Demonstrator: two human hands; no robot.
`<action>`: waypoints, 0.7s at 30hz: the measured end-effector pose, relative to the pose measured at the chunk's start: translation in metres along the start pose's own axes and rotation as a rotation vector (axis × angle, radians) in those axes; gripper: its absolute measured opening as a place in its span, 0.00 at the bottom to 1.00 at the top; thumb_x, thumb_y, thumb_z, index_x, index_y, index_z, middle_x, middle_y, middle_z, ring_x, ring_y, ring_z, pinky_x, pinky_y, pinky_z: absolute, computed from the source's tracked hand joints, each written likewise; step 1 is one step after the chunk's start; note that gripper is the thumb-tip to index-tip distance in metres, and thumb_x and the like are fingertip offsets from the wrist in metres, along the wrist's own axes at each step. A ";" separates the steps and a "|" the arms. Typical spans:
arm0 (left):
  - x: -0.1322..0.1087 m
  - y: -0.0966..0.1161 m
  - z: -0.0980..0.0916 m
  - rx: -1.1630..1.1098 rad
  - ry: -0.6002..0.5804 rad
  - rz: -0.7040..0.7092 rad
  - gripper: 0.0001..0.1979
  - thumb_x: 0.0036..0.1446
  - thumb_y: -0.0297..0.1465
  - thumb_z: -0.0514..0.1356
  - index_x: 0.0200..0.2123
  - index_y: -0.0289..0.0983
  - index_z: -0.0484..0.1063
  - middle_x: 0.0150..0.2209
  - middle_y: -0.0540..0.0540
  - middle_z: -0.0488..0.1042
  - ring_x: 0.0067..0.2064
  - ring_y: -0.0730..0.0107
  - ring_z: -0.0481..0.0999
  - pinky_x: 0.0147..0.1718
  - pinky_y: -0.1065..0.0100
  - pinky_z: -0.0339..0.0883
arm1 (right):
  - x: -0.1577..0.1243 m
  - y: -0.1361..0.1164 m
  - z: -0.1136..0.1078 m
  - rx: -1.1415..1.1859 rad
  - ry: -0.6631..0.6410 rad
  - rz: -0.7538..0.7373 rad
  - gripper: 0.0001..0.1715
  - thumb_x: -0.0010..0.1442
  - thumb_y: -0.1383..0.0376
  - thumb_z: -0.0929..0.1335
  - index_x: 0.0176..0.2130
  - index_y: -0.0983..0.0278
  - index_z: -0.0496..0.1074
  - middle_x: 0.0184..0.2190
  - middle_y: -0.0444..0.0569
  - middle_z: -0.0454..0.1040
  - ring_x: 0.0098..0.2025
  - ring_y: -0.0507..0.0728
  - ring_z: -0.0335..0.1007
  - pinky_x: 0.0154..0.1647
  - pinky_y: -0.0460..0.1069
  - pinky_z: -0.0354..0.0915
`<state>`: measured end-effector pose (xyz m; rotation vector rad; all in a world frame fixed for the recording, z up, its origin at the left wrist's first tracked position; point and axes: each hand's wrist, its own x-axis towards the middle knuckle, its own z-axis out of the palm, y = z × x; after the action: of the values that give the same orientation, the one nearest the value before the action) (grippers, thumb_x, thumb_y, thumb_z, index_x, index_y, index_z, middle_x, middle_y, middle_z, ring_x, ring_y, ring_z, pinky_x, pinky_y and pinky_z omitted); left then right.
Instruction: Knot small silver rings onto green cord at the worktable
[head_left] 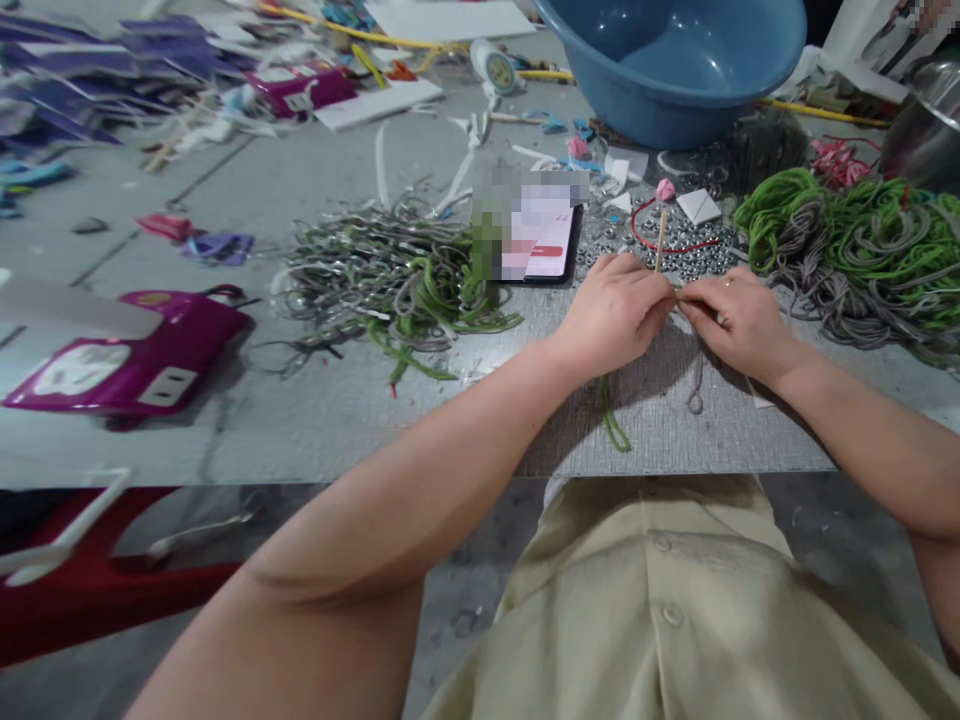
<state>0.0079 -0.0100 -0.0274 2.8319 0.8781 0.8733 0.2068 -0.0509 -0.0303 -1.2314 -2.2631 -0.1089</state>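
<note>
My left hand [619, 312] and my right hand [739, 322] meet fingertip to fingertip over the table's front part, both closed in a pinch. A thin wooden stick [661, 242] points upward from the left fingers. From under that hand a looped green cord [615, 425] hangs onto the table. Below the right hand lies a grey cord [696, 390] ending in a small loop. The short piece between the fingertips is mostly hidden. Just beyond the hands, many small silvery beads [679, 262] are scattered, with a red cord [651, 240] lying among them.
At left, a tangle of green and grey cords with metal pieces [360, 270] lies near a phone [551, 240]. Green and grey cord bundles [862, 250] sit at right. A blue basin [675, 90] stands behind. Purple devices [150, 350] and scraps occupy the left side.
</note>
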 end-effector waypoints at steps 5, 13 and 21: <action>0.001 0.000 -0.005 -0.044 -0.058 -0.032 0.10 0.62 0.29 0.52 0.32 0.39 0.72 0.31 0.45 0.77 0.41 0.59 0.73 0.44 0.57 0.64 | 0.002 0.004 0.004 -0.034 0.061 0.008 0.17 0.69 0.55 0.61 0.38 0.57 0.76 0.41 0.51 0.78 0.46 0.62 0.71 0.54 0.62 0.58; -0.002 -0.006 -0.004 0.004 -0.174 -0.078 0.06 0.53 0.28 0.58 0.32 0.39 0.76 0.31 0.45 0.78 0.40 0.58 0.75 0.43 0.55 0.65 | 0.000 0.012 0.012 -0.041 0.055 0.052 0.13 0.66 0.59 0.65 0.33 0.57 0.76 0.40 0.50 0.77 0.49 0.64 0.68 0.54 0.64 0.57; 0.001 -0.003 -0.009 0.112 -0.291 -0.133 0.14 0.54 0.25 0.54 0.34 0.38 0.81 0.31 0.43 0.78 0.43 0.55 0.75 0.45 0.54 0.66 | 0.005 0.006 0.017 -0.124 -0.048 0.146 0.12 0.65 0.64 0.65 0.33 0.58 0.77 0.42 0.49 0.78 0.52 0.64 0.67 0.57 0.65 0.52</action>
<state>0.0023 -0.0080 -0.0195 2.8489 1.0847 0.3940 0.2022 -0.0384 -0.0431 -1.4736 -2.2268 -0.1684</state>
